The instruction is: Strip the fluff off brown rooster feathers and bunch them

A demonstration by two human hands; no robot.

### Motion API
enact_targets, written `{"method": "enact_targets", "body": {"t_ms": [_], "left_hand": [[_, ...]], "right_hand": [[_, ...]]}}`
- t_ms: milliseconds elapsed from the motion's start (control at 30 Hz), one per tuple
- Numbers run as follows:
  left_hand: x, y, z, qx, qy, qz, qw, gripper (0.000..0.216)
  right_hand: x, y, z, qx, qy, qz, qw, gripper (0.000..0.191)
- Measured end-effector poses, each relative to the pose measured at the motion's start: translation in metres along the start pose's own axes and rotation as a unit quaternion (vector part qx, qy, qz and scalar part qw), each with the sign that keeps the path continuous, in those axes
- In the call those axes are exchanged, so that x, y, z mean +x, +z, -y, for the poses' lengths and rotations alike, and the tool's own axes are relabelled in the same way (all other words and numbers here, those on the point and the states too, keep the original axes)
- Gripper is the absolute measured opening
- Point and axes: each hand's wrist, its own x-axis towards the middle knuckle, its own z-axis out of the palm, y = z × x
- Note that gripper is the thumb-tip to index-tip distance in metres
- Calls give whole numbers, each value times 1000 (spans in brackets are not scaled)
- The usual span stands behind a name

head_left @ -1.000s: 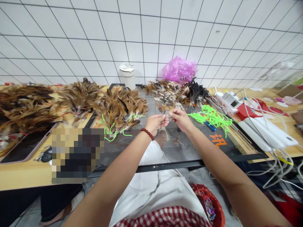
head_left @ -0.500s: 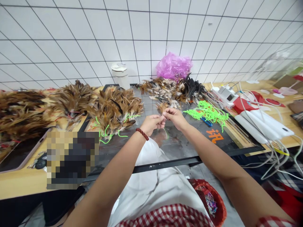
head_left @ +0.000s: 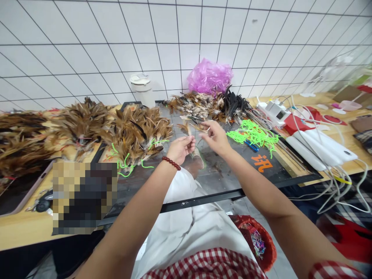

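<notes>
My left hand (head_left: 181, 149), with a dark red bead bracelet (head_left: 171, 162) at the wrist, pinches a small brown feather (head_left: 184, 127) by its pale base. A short way to the right, my right hand (head_left: 216, 137) has its thumb and fingers curled around another brown feather (head_left: 198, 127), which points left. Both hands are over the dark glass panel (head_left: 223, 178). Beyond them lies a pile of mottled feathers (head_left: 200, 105) with black feathers (head_left: 234, 104) at its right end. Brown feather bunches (head_left: 142, 130) with green cords lie left of my hands.
Bright green cords (head_left: 251, 133) and blue snips (head_left: 251, 145) lie right of my hands. A white lidded cup (head_left: 143, 91) and a pink plastic bag (head_left: 209, 76) stand by the tiled wall. White chargers and cables (head_left: 322, 151) crowd the right. A red bin (head_left: 269, 252) is below the table edge.
My hands, together before, have moved apart, the right one upward and away from the left. A feather now shows at each hand. The view has shifted slightly.
</notes>
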Motion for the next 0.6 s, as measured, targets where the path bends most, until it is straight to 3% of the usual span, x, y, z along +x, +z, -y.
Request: {"method": "enact_targets", "body": {"t_ms": [67, 167, 267, 367, 433, 533, 600], "left_hand": [[0, 1, 1, -2, 15, -24, 1000, 6], [1, 2, 2, -4, 26, -34, 999, 6], [1, 2, 3, -2, 30, -31, 999, 6], [1, 2, 3, 0, 32, -30, 999, 5], [1, 1, 3, 2, 36, -32, 999, 6], [1, 2, 3, 5, 35, -32, 999, 8], [1, 2, 4, 11, 28, -32, 999, 8]], "right_hand": [[3, -10, -15, -63, 32, -2, 997, 26], [3, -20, -31, -163, 37, 77, 983, 23], [2, -21, -32, -244, 31, 145, 958, 24], [4, -18, -26, -289, 59, 152, 943, 18], [6, -16, -24, -247, 90, 105, 959, 14], [6, -11, -22, -16, 181, 11, 983, 14], [6, -8, -16, 197, 247, -4, 949, 22]]}}
